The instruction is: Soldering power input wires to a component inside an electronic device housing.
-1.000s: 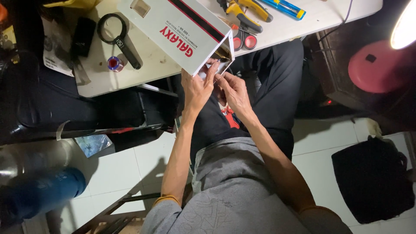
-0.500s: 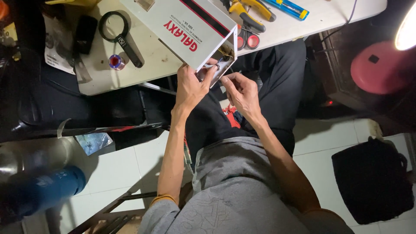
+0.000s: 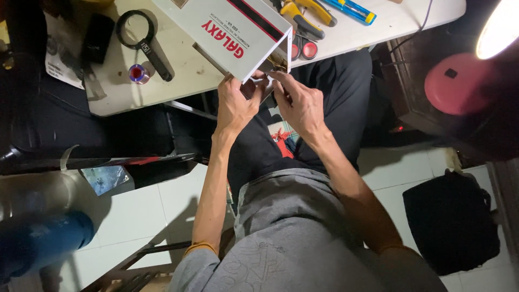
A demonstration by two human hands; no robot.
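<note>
Nearest the camera, a grey shirt (image 3: 292, 238) and dark trousers (image 3: 335, 103) are seen, with both forearms stretched away over the lap. Beyond them, at the near edge of the white table (image 3: 184, 75), the left hand (image 3: 236, 105) is curled around the near lower corner of a white box-shaped device casing (image 3: 238, 30) with a red and black stripe, its fingers pressed against the open end. Just to the right, the right hand (image 3: 303, 103) is pinched at the same open end, its fingertips (image 3: 274, 75) set on a small part there; what exactly is gripped cannot be told. The casing is tilted over the table edge, its open end turned toward the person. Farther left on the table, a black magnifying glass (image 3: 141, 38) and a small round spool (image 3: 137, 72) are laid. Behind the casing, yellow-handled pliers (image 3: 303, 16), two red caps (image 3: 303, 50) and a blue tool (image 3: 351, 10) are placed. At the far right, a pink round stool (image 3: 459, 84) is lit by a bright lamp (image 3: 498, 30).
</note>
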